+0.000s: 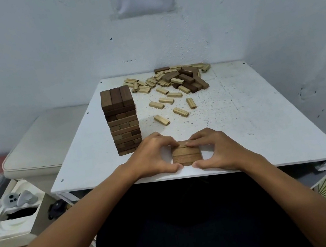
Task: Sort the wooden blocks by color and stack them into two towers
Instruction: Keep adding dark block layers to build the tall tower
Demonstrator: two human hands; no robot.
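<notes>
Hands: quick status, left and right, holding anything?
Left hand: fingers and thumb pinch the left side of the low block layer.
Right hand: pinches the same layer's right side.

Both hands' fingers [195, 144] pinch a low block stack [187, 156] beside the dark tower [121, 119].

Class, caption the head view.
Both hands square a block layer beside the dark tower.

White table [253, 121] is carrying a dark tower [121, 119] at left, loose blocks [172, 83] at far edge, a short stack [186, 155] at near edge.
</notes>
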